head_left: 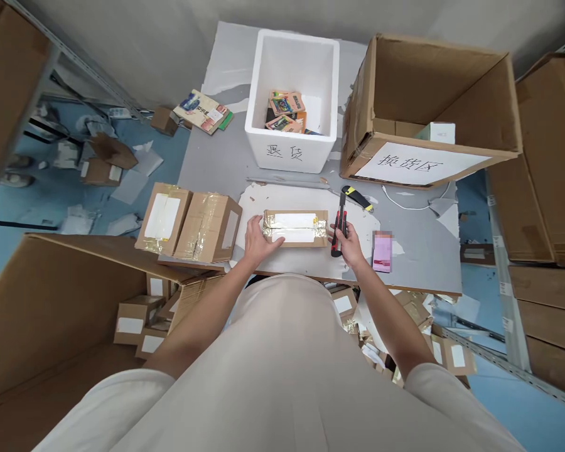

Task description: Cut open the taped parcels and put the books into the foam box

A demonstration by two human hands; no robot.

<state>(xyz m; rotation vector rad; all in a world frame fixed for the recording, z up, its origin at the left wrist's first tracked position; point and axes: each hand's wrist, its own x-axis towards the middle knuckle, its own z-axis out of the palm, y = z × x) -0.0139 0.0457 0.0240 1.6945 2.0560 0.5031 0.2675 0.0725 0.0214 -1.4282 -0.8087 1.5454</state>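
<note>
Cardboard parcel (pixel 295 228) between hands (pixel 258 241) (pixel 351 243), left holding its end.

So there's a white foam box (pixel 289 150), big open carton (pixel 445 81) just beside it, plus a phone (pixel 382 252) on the bench (pixel 426 242).

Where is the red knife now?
In the head view, right of centre, the red knife is in the right hand, between the taped box and the phone.

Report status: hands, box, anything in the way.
Left hand at left end of taped cardboard box. Right hand gripping red-and-black utility knife. Tape looks uncut. Yellow-and-black utility knife lies beyond, off the box.
</note>
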